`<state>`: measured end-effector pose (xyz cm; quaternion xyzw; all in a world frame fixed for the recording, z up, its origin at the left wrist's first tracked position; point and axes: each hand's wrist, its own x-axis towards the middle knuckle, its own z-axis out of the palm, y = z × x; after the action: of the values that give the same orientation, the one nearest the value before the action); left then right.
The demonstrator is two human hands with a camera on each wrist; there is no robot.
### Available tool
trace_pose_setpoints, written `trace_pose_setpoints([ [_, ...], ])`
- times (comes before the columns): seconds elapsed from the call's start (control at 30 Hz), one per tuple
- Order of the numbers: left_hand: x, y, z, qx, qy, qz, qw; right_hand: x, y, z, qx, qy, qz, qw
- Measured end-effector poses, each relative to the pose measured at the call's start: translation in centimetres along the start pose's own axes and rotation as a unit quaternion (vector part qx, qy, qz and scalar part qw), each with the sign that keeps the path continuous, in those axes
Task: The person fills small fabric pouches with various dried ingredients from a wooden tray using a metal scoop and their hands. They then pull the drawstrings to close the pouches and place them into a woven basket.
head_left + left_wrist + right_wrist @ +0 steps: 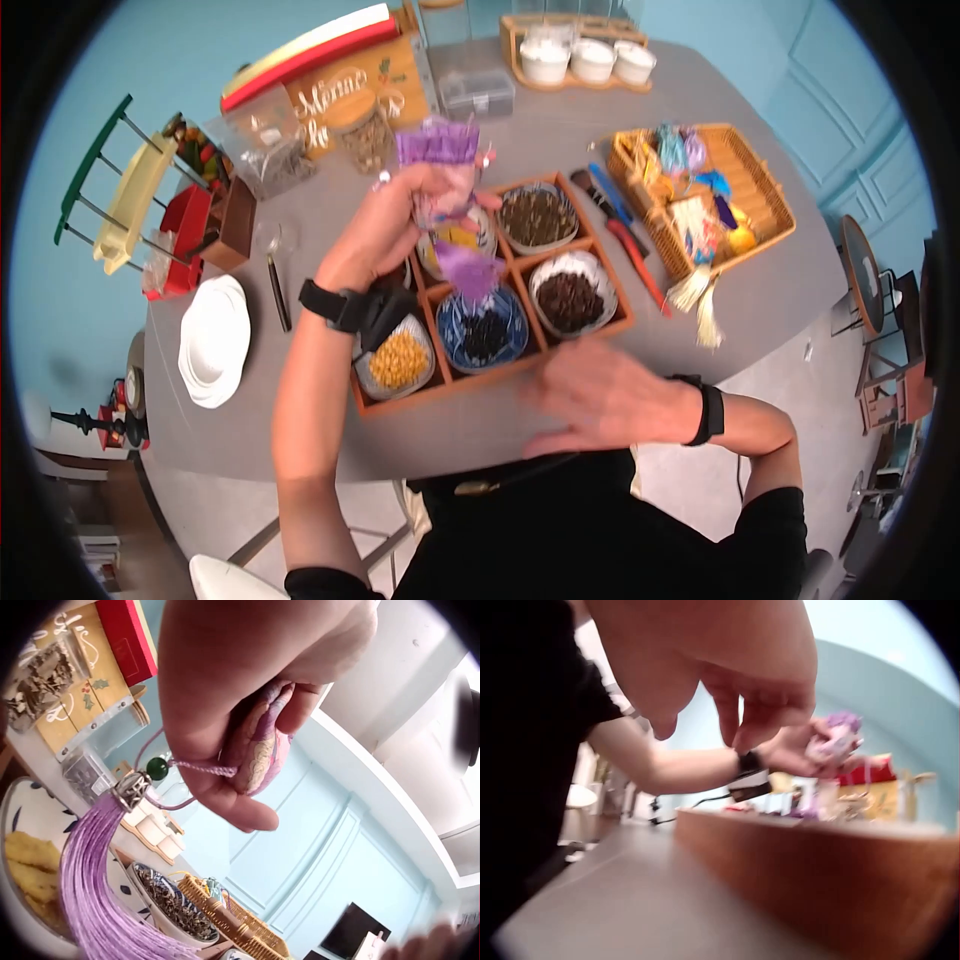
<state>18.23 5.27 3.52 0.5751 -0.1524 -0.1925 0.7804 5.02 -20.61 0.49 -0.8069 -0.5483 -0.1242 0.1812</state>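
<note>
The left hand (425, 200) grips a purple and pink patterned pouch (440, 165) above the wooden compartment tray (455, 385). In the left wrist view, its fingers curl round the pouch (262, 746); a purple tassel (105, 885) hangs from it with a green bead (157, 768) and a silver ornament (131, 789). Below the tassel is a blue bowl (510, 345) of dark pieces. The right hand (600, 395), blurred, hovers by the tray's front right edge, fingers loosely bent and holding nothing; in the right wrist view it (735, 675) is above the tray's side (810, 862).
Other bowls hold yellow grains (398, 362), dark brown pieces (570, 303) and dried leaves (538, 217). Right of the tray lie a brush, a blue tool and a red-handled tool (640, 265), beside a wicker basket (775, 205). White dishes (215, 340) stand at left, jars and cups behind.
</note>
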Motion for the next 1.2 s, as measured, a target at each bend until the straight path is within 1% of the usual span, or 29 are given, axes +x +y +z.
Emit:
trace_pose_setpoints([
  [0.03,-0.3,0.1,0.0,0.006,0.000,-0.002,1.000,-1.3,-1.9,1.2,0.041,-0.049,-0.015,0.998],
  [0.07,0.0,0.6,-0.3,0.003,0.011,0.005,1.000,-1.7,-2.9,1.9,0.015,-0.098,-0.038,0.994],
  [0.13,-1.2,-0.5,-0.5,0.016,-0.020,-0.008,1.000,-3.0,-3.6,4.0,-0.050,-0.175,-0.101,0.978],
  [0.17,-1.5,-0.6,-0.3,0.023,-0.011,-0.011,1.000,-3.2,-2.9,4.3,-0.046,-0.180,-0.107,0.977],
  [0.2,-1.6,-1.0,-0.7,0.012,-0.002,-0.018,1.000,-3.4,-2.5,4.2,-0.038,-0.168,-0.064,0.983],
  [0.23,-1.6,-1.4,-1.4,0.017,-0.022,-0.027,0.999,-3.5,-2.7,4.4,-0.025,-0.155,-0.017,0.988],
  [0.27,-1.5,-1.6,-2.1,0.026,-0.043,-0.030,0.998,-3.6,-2.5,4.3,-0.015,-0.159,-0.019,0.987],
  [0.33,-2.1,-1.8,-1.6,0.017,-0.029,-0.032,0.999,-3.7,-2.4,3.8,0.013,-0.195,0.016,0.981],
  [0.4,-2.7,-1.5,-0.8,0.029,-0.001,-0.004,1.000,-3.5,-2.4,3.8,0.013,-0.214,0.010,0.977],
  [0.43,-2.7,-1.9,-1.4,0.052,-0.019,0.009,0.998,-3.4,-2.6,3.9,0.029,-0.199,0.020,0.979],
  [0.47,-2.9,-1.7,-1.6,0.054,-0.017,0.011,0.998,-3.2,-2.5,3.8,0.040,-0.182,0.029,0.982],
  [0.5,-2.9,-1.6,-1.6,0.064,-0.041,0.017,0.997,-3.3,-2.7,3.5,0.039,-0.181,0.030,0.982],
  [0.53,-3.0,-1.6,-1.5,0.072,-0.067,0.020,0.995,-3.7,-3.6,2.8,0.078,-0.193,0.011,0.978],
  [0.57,-2.9,-1.3,-1.4,0.075,-0.068,0.023,0.995,-4.2,-4.1,2.5,0.113,-0.203,-0.014,0.973],
  [0.6,-3.1,-1.2,-1.2,0.056,-0.064,0.026,0.996,-5.7,-5.6,2.4,0.213,-0.200,-0.045,0.955],
  [0.67,-3.5,-1.6,-0.7,0.026,-0.065,0.018,0.997,-8.1,-6.5,3.1,0.370,-0.248,0.008,0.896],
  [0.7,-3.5,-1.3,-0.8,0.043,-0.050,0.027,0.997,-9.0,-6.0,4.2,0.303,-0.186,0.050,0.933],
  [0.73,-3.7,-1.2,-0.8,0.060,-0.037,0.032,0.997,-10.2,-5.8,6.0,0.237,-0.120,0.094,0.960],
  [0.77,-3.8,-1.1,-1.0,0.063,-0.038,0.035,0.997,-12.6,-5.1,8.3,0.193,-0.129,0.149,0.961],
  [0.8,-4.0,-1.0,-1.2,0.069,-0.031,0.021,0.997,-14.7,-3.6,10.1,0.207,-0.165,0.183,0.947],
  [0.83,-4.1,-1.0,-1.4,0.074,-0.024,0.004,0.997,-15.1,-3.0,11.2,0.194,-0.165,0.243,0.936],
  [0.87,-4.2,-1.2,-2.1,0.076,-0.026,0.007,0.997,-15.9,-2.6,12.9,0.191,-0.163,0.243,0.937],
  [0.9,-4.3,-1.6,-3.1,0.107,0.007,-0.017,0.994,-16.8,-2.3,14.6,0.198,-0.176,0.269,0.926],
  [0.93,-4.4,-1.8,-3.7,0.139,0.040,-0.041,0.989,-17.1,-2.1,15.3,0.205,-0.187,0.295,0.914],
  [0.97,-4.4,-1.6,-3.6,0.145,0.036,-0.036,0.988,-17.6,-1.5,15.6,0.200,-0.180,0.295,0.917],
  [1.03,-5.0,-1.5,-2.6,0.095,0.041,-0.045,0.994,-17.8,-1.1,15.5,0.204,-0.158,0.321,0.911],
  [1.13,-5.5,-0.5,-0.9,0.126,0.012,-0.037,0.991,-18.1,-0.4,15.3,0.211,-0.127,0.354,0.902],
  [1.17,-5.5,-0.6,-0.2,0.093,0.010,-0.023,0.995,-18.1,-0.2,15.4,0.215,-0.117,0.364,0.899],
  [1.2,-5.6,-0.3,0.1,0.099,0.010,-0.021,0.995,-18.0,-0.1,15.4,0.221,-0.106,0.371,0.896],
])
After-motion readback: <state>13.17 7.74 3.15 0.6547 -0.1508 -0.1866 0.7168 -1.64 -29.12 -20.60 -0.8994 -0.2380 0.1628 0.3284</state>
